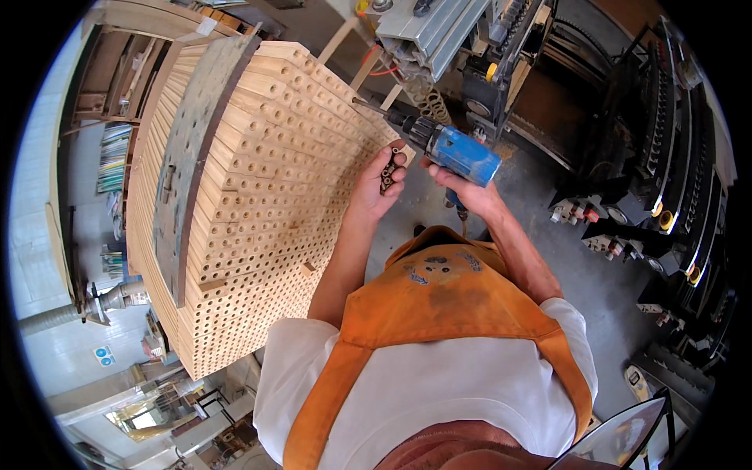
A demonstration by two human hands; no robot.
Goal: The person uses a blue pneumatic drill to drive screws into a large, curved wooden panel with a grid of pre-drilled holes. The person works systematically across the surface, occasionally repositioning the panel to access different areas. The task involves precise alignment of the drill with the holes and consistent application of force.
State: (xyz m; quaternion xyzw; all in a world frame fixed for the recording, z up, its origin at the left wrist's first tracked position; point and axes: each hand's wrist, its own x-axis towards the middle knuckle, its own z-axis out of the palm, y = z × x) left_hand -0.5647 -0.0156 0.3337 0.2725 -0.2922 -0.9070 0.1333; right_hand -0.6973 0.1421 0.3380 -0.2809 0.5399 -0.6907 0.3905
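Note:
A blue-bodied power drill (462, 153) is gripped in my right hand (479, 196), its black chuck pointing left and away from me. The thin bit (366, 105) reaches the far right edge of a big stack of pale wooden pieces (251, 168); I cannot tell whether its tip is in a hole. Rows of round holes cover the stack's facing ends. Close beside that face, my left hand (374, 188) is palm up with fingers curled around several small brass-coloured, ring-like metal pieces (388, 174). Their exact kind is too small to make out.
A dark, scuffed board (196, 149) lies across the stack's top. Beyond the drill stand an aluminium-framed machine (431, 35) and a coiled air hose (427, 100). Black machinery (666, 180) lines the right side. Grey floor (548, 227) lies between it and me.

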